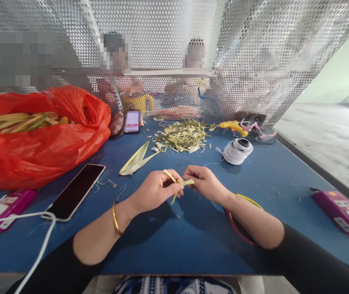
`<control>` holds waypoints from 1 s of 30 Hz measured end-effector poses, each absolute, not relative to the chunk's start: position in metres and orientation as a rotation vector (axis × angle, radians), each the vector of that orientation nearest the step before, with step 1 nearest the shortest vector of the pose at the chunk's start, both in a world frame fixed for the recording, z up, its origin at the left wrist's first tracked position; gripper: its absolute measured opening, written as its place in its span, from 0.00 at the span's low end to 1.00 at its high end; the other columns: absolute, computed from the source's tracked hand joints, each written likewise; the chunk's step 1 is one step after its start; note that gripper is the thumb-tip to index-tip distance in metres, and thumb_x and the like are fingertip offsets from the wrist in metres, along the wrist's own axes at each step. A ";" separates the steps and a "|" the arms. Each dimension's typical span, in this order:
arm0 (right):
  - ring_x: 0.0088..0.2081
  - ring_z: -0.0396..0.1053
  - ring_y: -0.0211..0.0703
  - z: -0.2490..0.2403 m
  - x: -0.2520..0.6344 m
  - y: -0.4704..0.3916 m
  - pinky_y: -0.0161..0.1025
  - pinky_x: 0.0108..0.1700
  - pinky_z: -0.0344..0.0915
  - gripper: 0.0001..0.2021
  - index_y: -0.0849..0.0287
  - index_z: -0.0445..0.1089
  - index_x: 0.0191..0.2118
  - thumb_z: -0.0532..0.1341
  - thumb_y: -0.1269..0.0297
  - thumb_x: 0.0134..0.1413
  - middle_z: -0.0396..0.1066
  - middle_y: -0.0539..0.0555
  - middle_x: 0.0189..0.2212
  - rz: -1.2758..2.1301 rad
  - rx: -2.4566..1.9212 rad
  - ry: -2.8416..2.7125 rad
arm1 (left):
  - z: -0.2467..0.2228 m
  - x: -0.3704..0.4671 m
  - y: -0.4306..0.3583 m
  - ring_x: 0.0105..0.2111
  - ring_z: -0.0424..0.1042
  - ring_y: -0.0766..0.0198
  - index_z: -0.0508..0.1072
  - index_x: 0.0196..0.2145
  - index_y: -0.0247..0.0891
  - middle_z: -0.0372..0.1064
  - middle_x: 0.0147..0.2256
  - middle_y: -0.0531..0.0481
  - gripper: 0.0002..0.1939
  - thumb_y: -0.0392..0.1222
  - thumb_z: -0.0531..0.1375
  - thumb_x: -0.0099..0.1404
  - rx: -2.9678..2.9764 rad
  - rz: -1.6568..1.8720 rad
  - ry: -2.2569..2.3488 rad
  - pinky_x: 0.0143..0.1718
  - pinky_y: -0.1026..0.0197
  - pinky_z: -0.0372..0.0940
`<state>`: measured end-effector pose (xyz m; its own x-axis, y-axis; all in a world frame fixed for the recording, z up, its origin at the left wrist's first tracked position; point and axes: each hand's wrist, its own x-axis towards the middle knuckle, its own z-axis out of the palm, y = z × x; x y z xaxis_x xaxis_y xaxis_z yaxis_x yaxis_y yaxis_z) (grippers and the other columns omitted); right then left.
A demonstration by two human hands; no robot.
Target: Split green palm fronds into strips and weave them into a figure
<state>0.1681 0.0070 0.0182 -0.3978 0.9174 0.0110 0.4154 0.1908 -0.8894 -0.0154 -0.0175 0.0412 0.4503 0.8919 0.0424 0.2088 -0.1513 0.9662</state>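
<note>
Strip piece: the pale plant strip [188, 182] is between my two hands, in front of me, above the blue table [174, 253].
Left hand: my left hand [157, 190] pinches it between thumb and fingertips, so this hand is nearer.
Right hand: my right hand [204, 181] is curled just beside the strip's free end, thumb close to it; I cannot tell whether it grips anything.
Long axis: the free end points from my left fingertips toward my right hand, nearly sideways; another end slants up and left, and one drops below my fingers. One strip or several crossed, I cannot tell.
White spool: the thread spool [238, 152] sits beyond my right hand, to the right.
Split husk: the pale husk [136, 161] lies beyond my left hand.
</note>
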 end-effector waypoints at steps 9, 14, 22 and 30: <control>0.30 0.65 0.37 0.023 0.161 -0.014 0.34 0.31 0.61 0.09 0.57 0.66 0.30 0.52 0.69 0.61 0.69 0.54 0.32 0.475 -0.871 -2.220 | 0.024 -0.015 -0.005 0.24 0.73 0.62 0.72 0.24 0.38 0.73 0.22 0.51 0.06 0.42 0.60 0.55 1.542 1.016 1.300 0.28 0.63 0.67; 0.36 0.69 0.39 0.023 0.161 -0.013 0.37 0.39 0.67 0.10 0.56 0.64 0.33 0.50 0.69 0.65 0.70 0.55 0.34 0.626 -0.718 -2.127 | 0.023 -0.011 -0.008 0.23 0.71 0.63 0.72 0.23 0.38 0.71 0.20 0.52 0.07 0.43 0.60 0.55 1.559 0.964 1.268 0.26 0.64 0.65; 0.31 0.64 0.38 0.024 0.161 -0.015 0.35 0.33 0.63 0.09 0.57 0.61 0.31 0.50 0.72 0.62 0.66 0.53 0.29 0.609 -0.707 -2.242 | 0.021 -0.010 -0.012 0.24 0.72 0.63 0.76 0.28 0.39 0.75 0.24 0.51 0.07 0.37 0.57 0.58 1.947 0.842 1.423 0.27 0.64 0.61; 0.32 0.68 0.36 0.017 0.166 0.003 0.35 0.35 0.66 0.08 0.59 0.65 0.28 0.57 0.65 0.56 0.71 0.52 0.34 1.165 -1.024 -1.755 | 0.015 -0.012 -0.023 0.31 0.73 0.57 0.76 0.35 0.35 0.76 0.30 0.42 0.11 0.35 0.53 0.67 2.828 0.587 1.476 0.31 0.60 0.61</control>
